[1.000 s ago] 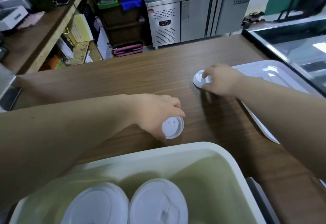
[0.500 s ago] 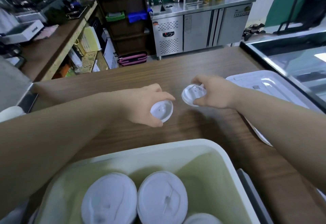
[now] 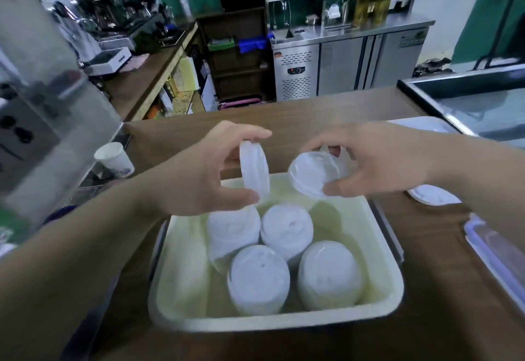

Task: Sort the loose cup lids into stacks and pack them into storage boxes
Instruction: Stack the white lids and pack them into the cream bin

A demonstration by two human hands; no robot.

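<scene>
I hold one lid (image 3: pixel 254 171) on edge in the left hand (image 3: pixel 204 178), thumb below and fingers above. The right hand (image 3: pixel 380 167) grips a second lid (image 3: pixel 315 174), tilted, just beside the first; through the blur they appear not to touch. Both lids are above the far rim of the storage box (image 3: pixel 255 325). The box stands on the table (image 3: pixel 431 289) and contains four stacks of lids (image 3: pixel 287 235). One loose lid (image 3: pixel 434 194) lies on the table at right.
</scene>
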